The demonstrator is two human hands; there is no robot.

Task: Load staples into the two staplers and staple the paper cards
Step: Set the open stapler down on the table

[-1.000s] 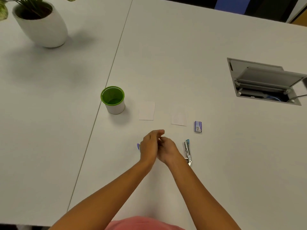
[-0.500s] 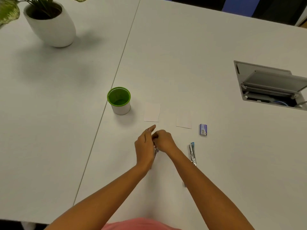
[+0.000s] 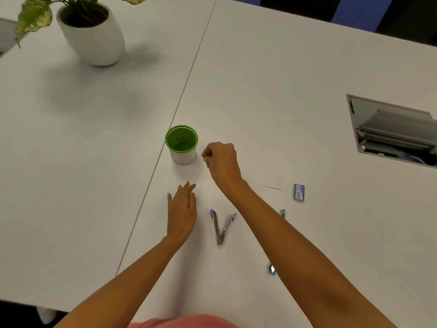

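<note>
Judged loading stage. Stapler (image 3: 221,227) lies hinged open on the tabletop (image 3: 283,91), just beside the left hand (image 3: 181,210), which rests flat, fingers straight. Right hand (image 3: 221,159) is curled beside the cup (image 3: 181,145); whether it pinches anything cannot be told. Next: seat staples from the box (image 3: 299,192).

Single head-worn wide-angle view. Looks forward and steeply down onto table (image 3: 272,79) from near edge. Holds cup (image 3: 181,144) just left of frame centre, fairly near. Takes in forearms (image 3: 295,252) from bottom edge up to beside cup; reaches far table edge, well beyond cup.
</note>
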